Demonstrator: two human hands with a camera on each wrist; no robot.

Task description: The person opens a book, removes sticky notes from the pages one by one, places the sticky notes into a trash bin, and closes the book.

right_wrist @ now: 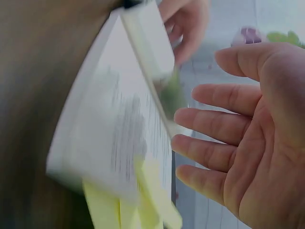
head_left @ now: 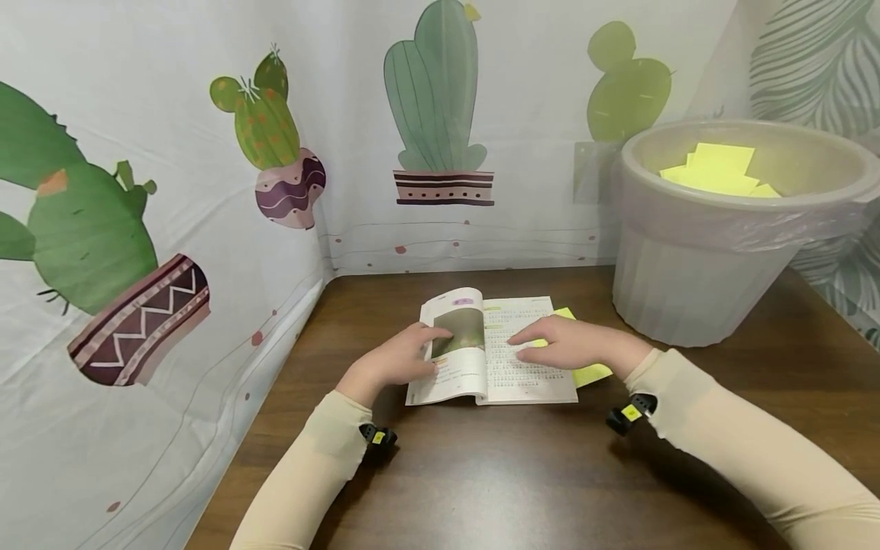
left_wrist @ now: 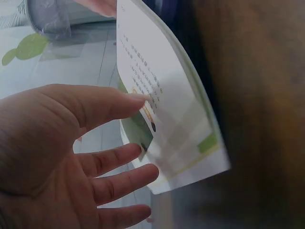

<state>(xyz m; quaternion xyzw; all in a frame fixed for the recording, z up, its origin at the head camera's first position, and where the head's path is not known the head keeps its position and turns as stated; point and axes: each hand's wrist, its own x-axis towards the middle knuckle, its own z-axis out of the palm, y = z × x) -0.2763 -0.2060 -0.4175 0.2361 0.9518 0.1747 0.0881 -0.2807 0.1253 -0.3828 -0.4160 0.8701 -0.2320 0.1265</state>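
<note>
An open book [head_left: 509, 378] lies on the table in the head view, a photo on its left page and rows of print on its right. My left hand [head_left: 395, 356] touches the left page, its thumb [left_wrist: 112, 105] over the print and the fingers spread in the left wrist view. Over the right page is my right hand [head_left: 574, 341], fingers straight and slightly apart; nothing lies in its palm [right_wrist: 267, 143]. Yellow paper slips [head_left: 591, 374] stick out from beneath the right page's outer edge, and a small yellow piece shows beside the right fingers.
At the back right stands a grey bin [head_left: 677, 290] lined with a clear bag, with several yellow papers [head_left: 722, 168] inside. Behind the brown wooden table [head_left: 481, 473] hangs a white cloth [head_left: 536, 229] printed with cacti. Dark straps sit on both wrists.
</note>
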